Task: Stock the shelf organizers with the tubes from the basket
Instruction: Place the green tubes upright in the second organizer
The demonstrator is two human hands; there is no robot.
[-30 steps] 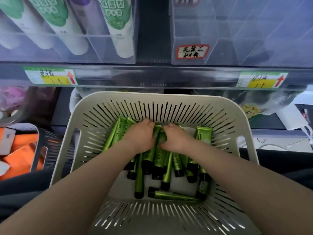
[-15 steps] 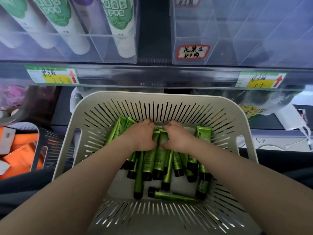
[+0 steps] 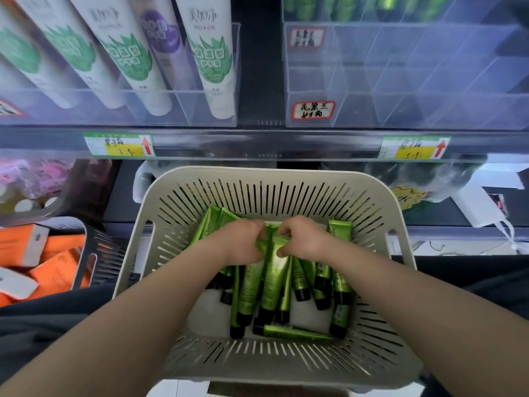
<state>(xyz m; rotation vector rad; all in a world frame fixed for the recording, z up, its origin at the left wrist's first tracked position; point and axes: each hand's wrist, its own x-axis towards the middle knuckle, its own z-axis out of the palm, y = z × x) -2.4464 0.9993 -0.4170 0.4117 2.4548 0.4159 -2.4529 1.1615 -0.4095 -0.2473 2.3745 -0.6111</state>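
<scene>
We are gathering green tubes in the basket, centre frame, left hand and right hand seemingly gripping a bunch with curled fingers; next, lifting them to the clear organizer, upper right.

Green tubes with black caps lie heaped in the slotted beige basket beneath the left hand and right hand, caps toward the wrists, with the clear shelf organizers beyond both hands.

Green tubes read "Chamomile" (partly hidden); left shelf tag shows 3 9.
</scene>
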